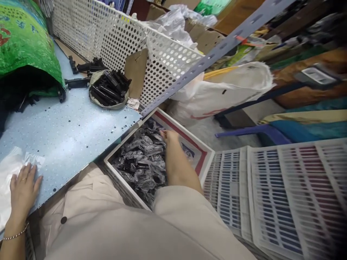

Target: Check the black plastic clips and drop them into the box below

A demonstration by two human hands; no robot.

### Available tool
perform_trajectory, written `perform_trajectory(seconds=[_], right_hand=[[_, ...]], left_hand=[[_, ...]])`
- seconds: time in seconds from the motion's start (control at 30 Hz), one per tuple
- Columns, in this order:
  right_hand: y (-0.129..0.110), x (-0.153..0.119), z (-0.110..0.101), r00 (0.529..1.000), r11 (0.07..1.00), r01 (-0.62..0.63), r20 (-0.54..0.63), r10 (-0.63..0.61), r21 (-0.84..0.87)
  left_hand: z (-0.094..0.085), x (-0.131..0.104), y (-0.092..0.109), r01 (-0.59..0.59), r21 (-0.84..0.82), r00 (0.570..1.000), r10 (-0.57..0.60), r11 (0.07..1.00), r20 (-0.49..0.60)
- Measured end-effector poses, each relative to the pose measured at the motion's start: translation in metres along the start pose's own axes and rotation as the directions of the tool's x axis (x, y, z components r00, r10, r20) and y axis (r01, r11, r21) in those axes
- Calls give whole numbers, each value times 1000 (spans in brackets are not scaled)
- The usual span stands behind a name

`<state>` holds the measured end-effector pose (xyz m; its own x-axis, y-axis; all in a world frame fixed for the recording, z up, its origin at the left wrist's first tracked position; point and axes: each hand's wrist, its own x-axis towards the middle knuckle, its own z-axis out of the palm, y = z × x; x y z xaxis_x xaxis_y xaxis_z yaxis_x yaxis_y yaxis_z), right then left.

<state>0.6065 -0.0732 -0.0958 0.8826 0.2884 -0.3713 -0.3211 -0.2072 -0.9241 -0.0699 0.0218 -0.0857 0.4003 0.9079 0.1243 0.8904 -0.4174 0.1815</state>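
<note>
My left hand (pixel 25 182) lies flat with its fingers spread on a stack of thin white plastic bags (pixel 9 173) at the table's near left edge. On the right, my right hand (pixel 170 136) reaches down into a white crate (pixel 127 193). Its fingers are curled together, and whatever is between them is too small to make out. Under it, clear plastic bags with black parts inside (pixel 146 159) fill much of the crate. On the table, a rolled-down bag of loose black plastic parts (pixel 110 88) stands close to the crate.
A green woven sack (pixel 32 54) lies open on the speckled blue table (pixel 73 130), black parts at its mouth. Behind stands a white perforated basket (pixel 108 32). A slanted metal post (pixel 206 59) rises beside the crate. Slatted plastic crates (pixel 249 187) stand at the right.
</note>
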Motion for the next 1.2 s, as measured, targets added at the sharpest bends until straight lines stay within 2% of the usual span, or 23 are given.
perform_trajectory(seconds=[0.1, 0.17, 0.2, 0.23, 0.27, 0.3, 0.33, 0.37, 0.4, 0.43, 0.47, 0.53, 0.57, 0.6, 0.67, 0.77, 0.83, 0.9, 1.0, 1.13, 1.2], right_hand=[[17, -24, 21, 977, 989, -115, 167, 129, -94], [28, -50, 30, 924, 968, -184, 305, 229, -171], [32, -66, 33, 879, 952, -212, 383, 284, -220], [35, -83, 37, 810, 933, -225, 479, 340, -282], [35, -101, 42, 712, 914, -212, 587, 386, -345], [34, -119, 49, 585, 900, -171, 694, 420, -400], [32, -136, 59, 437, 893, -109, 785, 438, -438], [28, -153, 72, 289, 891, -39, 849, 443, -452], [24, -169, 88, 167, 895, 25, 884, 436, -446], [20, -183, 107, 87, 901, 76, 903, 421, -427], [17, -196, 130, 32, 905, 126, 913, 406, -406], [12, -214, 186, -22, 910, 237, 935, 354, -339], [10, -221, 217, -23, 913, 295, 954, 300, -280], [9, -225, 250, -5, 911, 358, 975, 221, -204], [7, -228, 316, 88, 861, 507, 996, -11, -36], [-4, -220, 401, 269, 650, 757, 879, -394, 60], [-16, -209, 440, 327, 486, 874, 765, -555, -21], [-29, -196, 466, 356, 359, 921, 701, -618, -151], [-44, -177, 486, 409, 271, 912, 711, -572, -307], [-59, -149, 494, 417, 220, 909, 792, -447, -354], [-68, -136, 495, 464, 148, 885, 814, -349, -441]], left_hand=[[-1, -5, -4, -25, 3, 1000, 25, 1000, -13], [-2, -9, -10, -68, -23, 997, 68, 997, -34], [-2, -11, -13, -97, -42, 994, 95, 994, -47], [-2, -13, -16, -128, -61, 991, 124, 990, -59], [-3, -14, -19, -156, -79, 986, 151, 985, -70], [-3, -16, -21, -178, -94, 982, 171, 980, -81], [-4, -17, -21, -195, -106, 978, 185, 975, -93], [-5, -18, -20, -208, -118, 975, 196, 971, -106], [-7, -19, -18, -219, -130, 972, 204, 967, -120], [-10, -19, -15, -227, -143, 969, 209, 963, -131], [-14, -18, -12, -230, -157, 968, 209, 960, -139], [-23, -12, -6, -218, -183, 970, 193, 959, -147], [-28, -6, -5, -201, -193, 973, 173, 960, -151], [-34, 3, -6, -177, -202, 976, 145, 963, -161], [-45, 27, -15, -117, -221, 974, 68, 968, -214], [-57, 83, -51, 13, -253, 932, -104, 967, -347], [-60, 133, -84, 134, -275, 885, -240, 952, -400], [-60, 187, -115, 231, -315, 855, -346, 921, -386], [-56, 267, -148, 322, -431, 805, -483, 843, -343], [-52, 349, -166, 252, -678, 741, -588, 690, -324], [-53, 377, -167, 221, -733, 708, -623, 644, -334]])
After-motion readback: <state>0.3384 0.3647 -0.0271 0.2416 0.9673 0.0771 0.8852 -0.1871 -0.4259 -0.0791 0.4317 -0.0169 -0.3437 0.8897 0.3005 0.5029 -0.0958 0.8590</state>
